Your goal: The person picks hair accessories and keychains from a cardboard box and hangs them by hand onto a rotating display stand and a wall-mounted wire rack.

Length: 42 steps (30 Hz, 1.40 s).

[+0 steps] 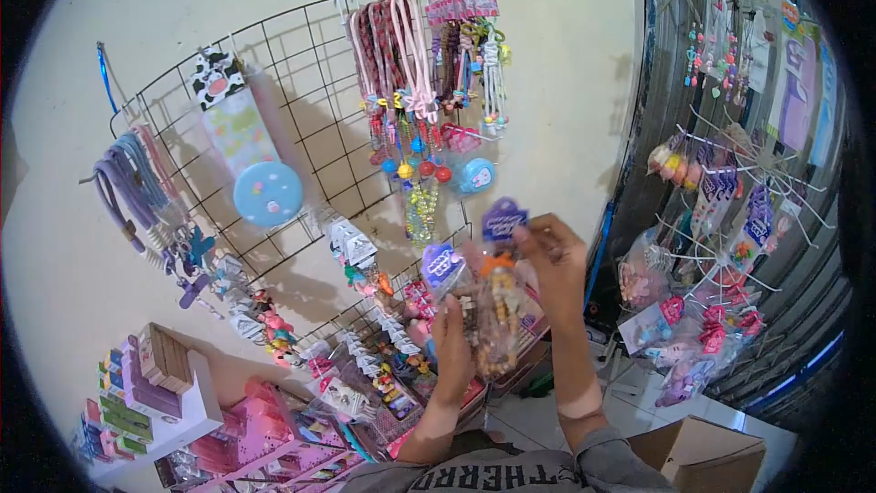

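My right hand pinches the purple header card of a clear bag of bead accessories. Orange and cream-coloured pieces show through the plastic. Lower and to the left, my left hand has its thumb up against another clear bag with a purple header card, and its other fingers are mostly hidden. The two bags overlap in front of me, so where one ends and the other begins is hard to make out.
A wire grid on the wall carries beaded straps, a round blue case and keychains. Pink bins and boxes stand lower left. At right, bagged items hang by a metal shutter; below is a cardboard box.
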Tool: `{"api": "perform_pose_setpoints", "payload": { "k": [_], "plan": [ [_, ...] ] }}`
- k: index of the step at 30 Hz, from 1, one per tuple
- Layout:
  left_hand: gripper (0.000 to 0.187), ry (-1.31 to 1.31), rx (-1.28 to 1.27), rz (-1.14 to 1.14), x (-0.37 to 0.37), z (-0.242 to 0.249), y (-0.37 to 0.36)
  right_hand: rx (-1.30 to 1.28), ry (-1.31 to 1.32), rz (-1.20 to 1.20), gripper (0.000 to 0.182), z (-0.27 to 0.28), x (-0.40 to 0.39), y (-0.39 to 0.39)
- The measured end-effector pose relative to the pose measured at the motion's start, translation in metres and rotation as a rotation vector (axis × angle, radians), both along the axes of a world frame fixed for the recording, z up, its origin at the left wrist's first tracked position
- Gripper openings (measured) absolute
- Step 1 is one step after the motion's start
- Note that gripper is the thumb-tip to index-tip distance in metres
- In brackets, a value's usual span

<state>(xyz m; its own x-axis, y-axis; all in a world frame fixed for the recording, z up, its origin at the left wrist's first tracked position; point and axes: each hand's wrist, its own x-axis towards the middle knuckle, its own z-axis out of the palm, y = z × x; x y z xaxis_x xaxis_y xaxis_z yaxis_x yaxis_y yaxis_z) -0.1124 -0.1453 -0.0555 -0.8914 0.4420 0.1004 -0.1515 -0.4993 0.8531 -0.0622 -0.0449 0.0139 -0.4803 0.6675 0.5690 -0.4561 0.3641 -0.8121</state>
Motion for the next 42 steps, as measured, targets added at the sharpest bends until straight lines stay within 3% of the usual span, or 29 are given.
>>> {"api": "perform_pose_setpoints", "payload": {
  "k": [2,4,8,13,19,22,25,30,32,42],
  "plan": [
    [0.039,0.148,0.035,-0.049,-0.016,-0.010,-0.010,-0.060,0.023,-0.175,0.013,0.005,0.005,0.008],
    [0.039,0.110,0.139,-0.058,-0.019,-0.005,-0.020,-0.222,0.298,-0.061,0.012,0.009,0.013,0.013],
    [0.039,0.147,0.071,0.055,-0.035,-0.026,-0.045,-0.181,0.328,-0.094,0.009,-0.004,0.025,0.034],
    [0.039,0.027,0.047,0.113,-0.032,-0.043,-0.055,-0.182,0.115,-0.054,0.013,-0.032,0.004,0.037],
    [0.034,0.055,0.045,0.095,-0.014,-0.033,-0.042,-0.448,0.063,0.260,0.015,-0.047,-0.064,0.043],
    [0.031,0.085,-0.026,0.157,-0.011,-0.031,-0.040,-0.517,-0.008,0.241,0.012,-0.057,-0.091,0.053],
    [0.030,0.034,0.017,0.068,-0.012,-0.037,-0.041,-0.460,0.052,0.241,0.012,-0.063,-0.111,0.060],
    [0.031,0.008,0.033,0.135,-0.017,-0.045,-0.044,-0.414,0.145,0.395,0.014,-0.053,-0.116,0.050],
    [0.028,0.002,0.113,0.055,-0.016,-0.034,-0.046,-0.430,0.135,0.367,0.014,-0.052,-0.122,0.050],
    [0.031,-0.006,0.066,0.071,-0.022,-0.043,-0.044,-0.340,0.033,0.233,0.019,-0.044,-0.138,0.046]
  ]
}}
